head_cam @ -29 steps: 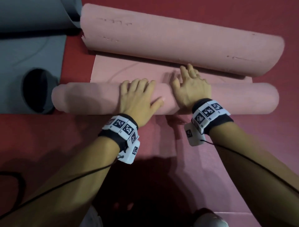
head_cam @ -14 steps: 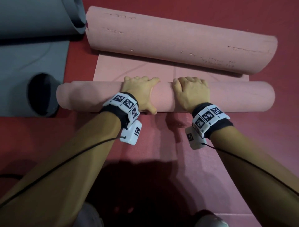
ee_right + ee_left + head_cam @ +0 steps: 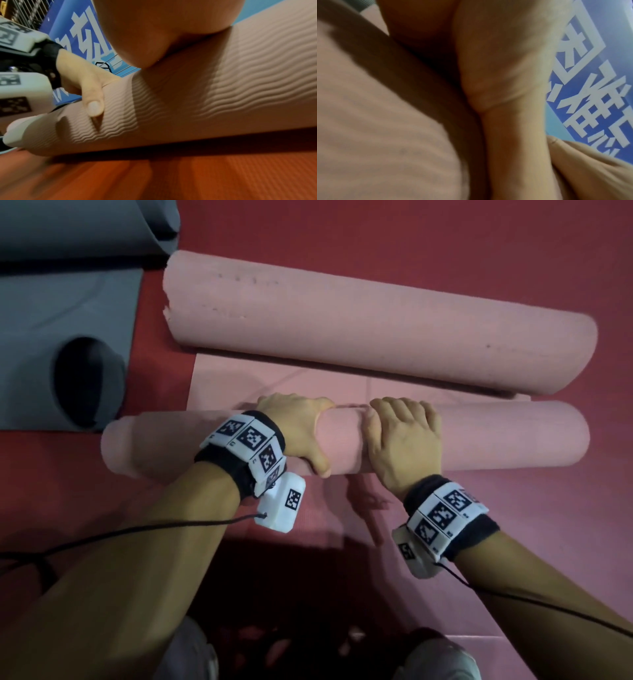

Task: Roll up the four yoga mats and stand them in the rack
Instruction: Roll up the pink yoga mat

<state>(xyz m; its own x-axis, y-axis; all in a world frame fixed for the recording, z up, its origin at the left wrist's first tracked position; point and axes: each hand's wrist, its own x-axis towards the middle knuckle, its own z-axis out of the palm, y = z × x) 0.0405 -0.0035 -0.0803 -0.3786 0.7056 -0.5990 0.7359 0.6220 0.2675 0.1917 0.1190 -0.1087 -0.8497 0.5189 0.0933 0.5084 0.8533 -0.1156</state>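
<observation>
Pink mat [image 3: 479, 436], partly rolled: a long even tube lying crosswise on the red floor [image 3: 445, 251], with a flat unrolled strip [image 3: 239, 378] running away from it toward a second, fatter pink roll [image 3: 342, 330] just beyond. Ribbed in fine wavy lines (clearest in the right wrist view), matte and soft-looking, dented a little under the thumb [image 3: 93, 106].

Near the middle of the tube, 2 hands side by side, close but apart. Left hand [image 3: 301, 426] wrapped over the top, fingers curled down the far side, thumb hooked round the near side. Right hand [image 3: 404, 440] draped over the top likewise, fingers bent over the far edge, palm pressed flat on the curve. Both gripping the tube, neither loose nor spread.

Left of the pink pair, a grey mat [image 3: 68, 313] lying flat with its near end curled into an open-mouthed roll [image 3: 89, 381], dark inside; another grey fold [image 3: 85, 227] at the top corner. Blue banner [image 3: 80, 31] with white characters behind, blurred in both wrist views. Black bands with white tag blocks on both wrists, thin black cables trailing back.
</observation>
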